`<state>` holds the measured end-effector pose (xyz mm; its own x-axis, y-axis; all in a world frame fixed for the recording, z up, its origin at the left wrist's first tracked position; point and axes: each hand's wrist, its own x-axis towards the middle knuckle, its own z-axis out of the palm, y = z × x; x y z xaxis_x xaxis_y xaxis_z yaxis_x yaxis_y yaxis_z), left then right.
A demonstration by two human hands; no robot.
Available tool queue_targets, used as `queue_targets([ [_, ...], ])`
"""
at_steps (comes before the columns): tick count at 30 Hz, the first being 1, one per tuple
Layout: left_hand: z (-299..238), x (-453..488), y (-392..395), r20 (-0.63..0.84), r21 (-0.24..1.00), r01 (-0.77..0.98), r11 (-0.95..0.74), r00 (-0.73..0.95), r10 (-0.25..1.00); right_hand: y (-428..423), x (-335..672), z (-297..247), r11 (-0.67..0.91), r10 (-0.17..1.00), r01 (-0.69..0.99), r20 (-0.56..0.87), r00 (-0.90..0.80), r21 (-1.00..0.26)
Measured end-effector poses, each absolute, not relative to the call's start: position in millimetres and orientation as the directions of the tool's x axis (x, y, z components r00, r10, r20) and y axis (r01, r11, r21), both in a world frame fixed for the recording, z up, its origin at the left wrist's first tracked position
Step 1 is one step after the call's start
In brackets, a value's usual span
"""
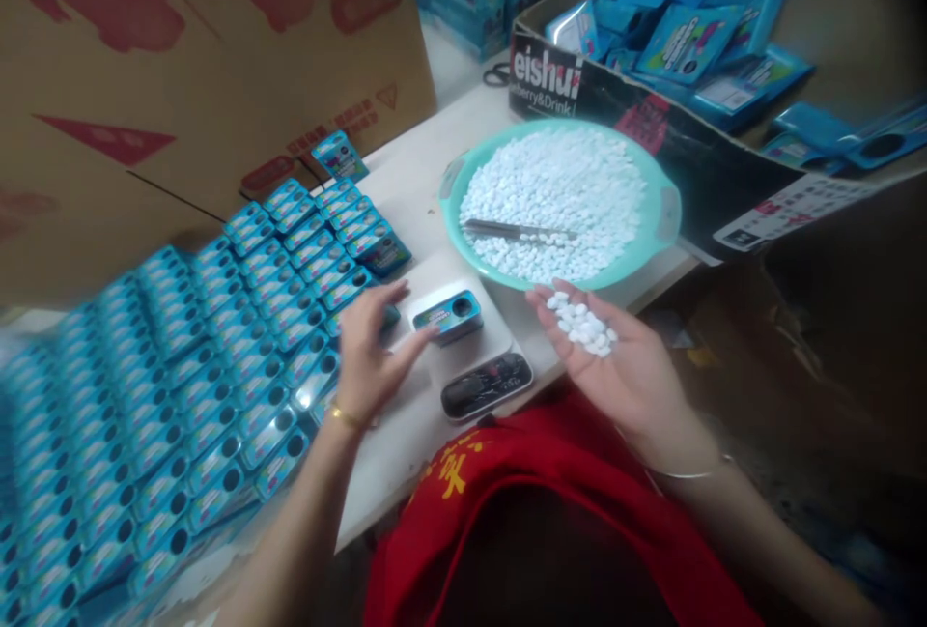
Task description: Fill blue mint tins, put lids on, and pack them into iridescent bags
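Observation:
My right hand (623, 371) lies palm up at the table's edge, fingers spread, cupping a small heap of white tablets (583, 323). Just beyond it stands a teal bowl (662, 212) full of the same white tablets, with a dark scoop or stick (507, 231) lying in it. A small blue tin (449, 315) sits on a white scale (474, 342) with a dark display. My left hand (373, 356) hovers beside that tin, fingers slightly bent and apart, its tips near the tin and the edge of the rows of tins.
Several rows of blue tins (217, 366) cover the table's left. A large brown carton (181, 76) stands behind them. An open cardboard box (695, 125) with blue packets sits at the back right; scissors (496, 74) lie beside it. My red garment (550, 511) fills the foreground.

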<state>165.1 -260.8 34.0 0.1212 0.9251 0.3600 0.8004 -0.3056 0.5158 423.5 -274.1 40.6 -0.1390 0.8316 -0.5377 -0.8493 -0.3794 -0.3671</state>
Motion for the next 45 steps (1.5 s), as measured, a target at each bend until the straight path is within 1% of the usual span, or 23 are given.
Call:
queue_targets([
  [4,60.4,142.0,-264.5,0.487,0.498,0.834,-0.235,-0.045,0.872,-279.1,433.6,40.3,-0.345,0.846,-0.83,-0.527,-0.073,-0.439],
  [8,68.8,126.8,-266.6,0.568,0.457,0.86,-0.224,-0.089,0.818,-280.4,439.2,39.6,-0.315,0.87,-0.799,-0.492,-0.027,-0.512],
  [15,63.8,124.2,-266.4,0.595,0.454,0.854,-0.254,-0.078,0.8,-276.2,439.8,37.5,-0.313,0.887,-0.737,-0.461,-0.001,-0.599],
  [21,59.5,126.2,-262.2,0.544,0.46,0.853,-0.247,-0.051,0.837,-275.2,434.7,39.2,-0.332,0.874,-0.733,-0.485,-0.004,-0.593],
  [26,50.7,135.4,-258.7,0.426,0.502,0.836,-0.222,-0.015,0.905,-273.0,426.1,41.8,-0.37,0.851,-0.77,-0.523,-0.056,-0.519],
  [29,48.4,148.9,-259.2,0.4,0.519,0.809,-0.277,0.056,0.915,-272.9,413.7,43.2,-0.417,0.823,-0.797,-0.554,-0.126,-0.438],
  [31,50.0,161.6,-261.4,0.403,0.507,0.8,-0.321,0.109,0.909,-274.1,402.4,43.5,-0.469,0.803,-0.799,-0.559,-0.208,-0.376],
  [33,53.3,176.0,-264.4,0.403,0.477,0.785,-0.395,0.204,0.892,-276.0,390.7,43.4,-0.525,0.778,-0.793,-0.552,-0.299,-0.31],
  [35,56.5,189.8,-266.7,0.382,0.438,0.752,-0.492,0.34,0.859,-278.4,381.0,43.2,-0.554,0.758,-0.794,-0.546,-0.357,-0.25],
  [37,58.5,200.8,-267.2,0.346,0.412,0.715,-0.566,0.451,0.822,-281.3,375.0,43.1,-0.567,0.737,-0.799,-0.558,-0.381,-0.203],
  [39,59.3,207.9,-266.4,0.3,0.405,0.696,-0.592,0.511,0.806,-284.5,373.1,42.3,-0.581,0.711,-0.794,-0.584,-0.391,-0.177],
  [42,60.1,212.2,-265.7,0.264,0.413,0.675,-0.612,0.554,0.789,-289.4,374.7,38.5,-0.617,0.677,-0.771,-0.606,-0.418,-0.157],
  [45,61.3,211.1,-265.5,0.308,0.426,0.686,-0.59,0.503,0.807,-292.6,376.7,33.8,-0.638,0.659,-0.758,-0.606,-0.445,-0.136],
])
